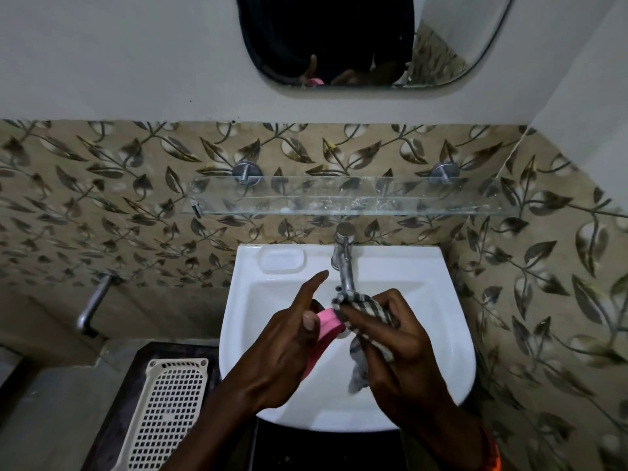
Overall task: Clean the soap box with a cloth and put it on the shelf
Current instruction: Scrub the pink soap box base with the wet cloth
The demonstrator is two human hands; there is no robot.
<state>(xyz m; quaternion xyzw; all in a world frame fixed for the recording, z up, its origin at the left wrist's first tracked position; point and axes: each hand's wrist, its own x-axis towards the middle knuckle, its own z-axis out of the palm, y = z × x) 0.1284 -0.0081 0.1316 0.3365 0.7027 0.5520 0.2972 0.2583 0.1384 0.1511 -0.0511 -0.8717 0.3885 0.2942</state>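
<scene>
My left hand (289, 338) holds a pink soap box (328, 322) over the white sink (452, 351), forefinger stretched out towards the tap. Most of the box is hidden under the palm. My right hand (397, 341) grips a grey-and-white striped cloth (360, 302) and presses it against the right end of the box. A loose tail of the cloth hangs down into the basin. The glass shelf (339, 198) is fixed to the tiled wall above the sink and carries nothing but water marks.
A chrome tap (345, 256) rises at the sink's back edge, just beyond the cloth. A cream perforated basket (166, 413) lies lower left. A second metal tap (91, 307) juts from the left wall. A mirror (339, 42) hangs above.
</scene>
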